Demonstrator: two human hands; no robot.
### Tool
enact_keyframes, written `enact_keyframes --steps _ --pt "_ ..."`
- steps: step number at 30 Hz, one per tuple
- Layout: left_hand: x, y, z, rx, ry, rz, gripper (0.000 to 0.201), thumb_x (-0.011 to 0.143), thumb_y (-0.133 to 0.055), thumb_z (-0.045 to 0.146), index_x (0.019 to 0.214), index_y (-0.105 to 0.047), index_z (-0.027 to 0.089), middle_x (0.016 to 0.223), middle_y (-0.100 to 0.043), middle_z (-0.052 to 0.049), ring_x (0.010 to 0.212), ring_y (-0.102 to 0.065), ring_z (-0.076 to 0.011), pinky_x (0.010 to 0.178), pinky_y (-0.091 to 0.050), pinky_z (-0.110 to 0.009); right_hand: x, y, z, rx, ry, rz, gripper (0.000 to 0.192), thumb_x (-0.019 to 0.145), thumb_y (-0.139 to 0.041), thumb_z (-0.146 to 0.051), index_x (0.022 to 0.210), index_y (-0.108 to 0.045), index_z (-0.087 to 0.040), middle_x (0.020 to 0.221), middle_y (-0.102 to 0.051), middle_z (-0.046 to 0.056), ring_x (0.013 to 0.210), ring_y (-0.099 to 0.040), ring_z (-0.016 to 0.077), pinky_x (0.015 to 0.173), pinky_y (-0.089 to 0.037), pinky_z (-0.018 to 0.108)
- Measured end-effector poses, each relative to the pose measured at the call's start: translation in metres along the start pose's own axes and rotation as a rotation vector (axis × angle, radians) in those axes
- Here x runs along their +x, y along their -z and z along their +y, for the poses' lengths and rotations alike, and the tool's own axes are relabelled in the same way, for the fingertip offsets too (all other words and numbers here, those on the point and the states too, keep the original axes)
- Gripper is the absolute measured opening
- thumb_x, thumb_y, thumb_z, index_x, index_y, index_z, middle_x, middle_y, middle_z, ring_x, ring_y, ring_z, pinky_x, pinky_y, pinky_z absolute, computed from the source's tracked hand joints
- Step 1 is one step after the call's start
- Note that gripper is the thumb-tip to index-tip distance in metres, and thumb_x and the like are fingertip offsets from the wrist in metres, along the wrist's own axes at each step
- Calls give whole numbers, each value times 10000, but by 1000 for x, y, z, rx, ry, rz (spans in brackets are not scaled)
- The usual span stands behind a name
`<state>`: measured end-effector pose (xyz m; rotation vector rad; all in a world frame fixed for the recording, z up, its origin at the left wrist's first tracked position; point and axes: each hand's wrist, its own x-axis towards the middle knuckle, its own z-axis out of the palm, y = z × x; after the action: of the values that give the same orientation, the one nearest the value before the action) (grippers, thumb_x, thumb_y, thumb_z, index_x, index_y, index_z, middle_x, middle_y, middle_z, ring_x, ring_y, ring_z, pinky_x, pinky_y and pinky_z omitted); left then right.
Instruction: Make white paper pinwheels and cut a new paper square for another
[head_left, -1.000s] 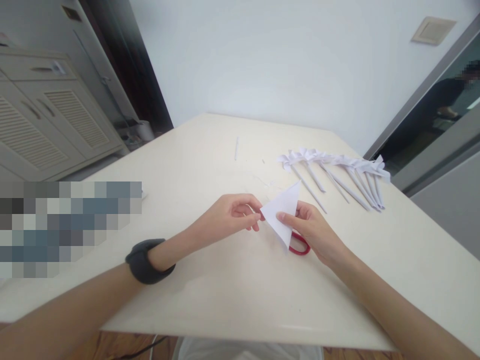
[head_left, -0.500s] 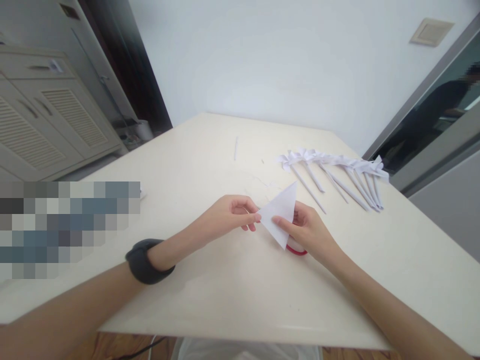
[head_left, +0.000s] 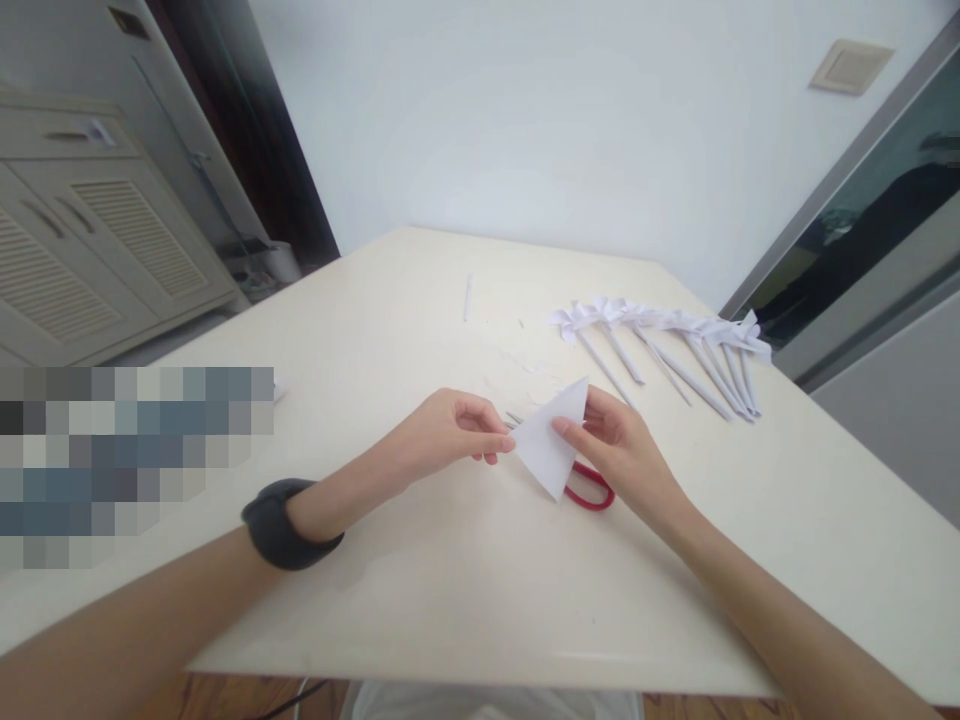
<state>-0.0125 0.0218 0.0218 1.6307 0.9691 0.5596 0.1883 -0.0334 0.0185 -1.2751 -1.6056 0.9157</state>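
Observation:
Between my hands is a white piece of paper (head_left: 546, 440), three-cornered in outline, held up above the table. My left hand (head_left: 466, 430) pinches its left corner between thumb and finger. On the right side, my right hand (head_left: 611, 430) grips the sheet, thumb on the near face and the other fingers partly hidden behind. Under the paper lie scissors (head_left: 600, 503) with red handles; one loop and the blade tips show, while the middle is covered.
Rolled white paper sticks (head_left: 697, 375) with curled paper tops lie in a row at the right back. A thin paper stick (head_left: 468, 298) and small scraps (head_left: 534, 370) rest farther back on the white table (head_left: 420, 590). A plastic-lined bin (head_left: 390, 700) stands below the front edge.
The paper has shifted slightly left and down in my hands, its tip lower. More of the scissors' red handle and blade tips shows now. The view has shifted a little.

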Motion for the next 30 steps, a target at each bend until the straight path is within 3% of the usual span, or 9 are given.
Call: enact_keyframes --steps 14,22,30 --pt "1 0 -4 12 32 -50 183 659 -685 340 659 -655 159 590 -636 -8 602 -583 -122 574 -429 -218 3 3 7 284 -13 86 245 809 -589 -291 657 -429 -182 657 -500 -19 606 -461 102 534 -357 221" --pt "0 -1 -2 35 54 -41 178 664 -684 326 647 -648 153 590 -631 -4 579 -573 -112 550 -421 -208 3 5 5 228 -27 99 193 822 -568 -310 709 -476 -183 613 -461 -38 583 -436 87 534 -360 207" --pt "0 -3 0 47 91 -61 154 668 -674 299 644 -644 150 575 -624 -1 565 -559 -105 528 -396 -199 5 4 7 154 -8 96 132 828 -554 -300 768 -513 -190 754 -521 -3 703 -506 120 589 -400 233"
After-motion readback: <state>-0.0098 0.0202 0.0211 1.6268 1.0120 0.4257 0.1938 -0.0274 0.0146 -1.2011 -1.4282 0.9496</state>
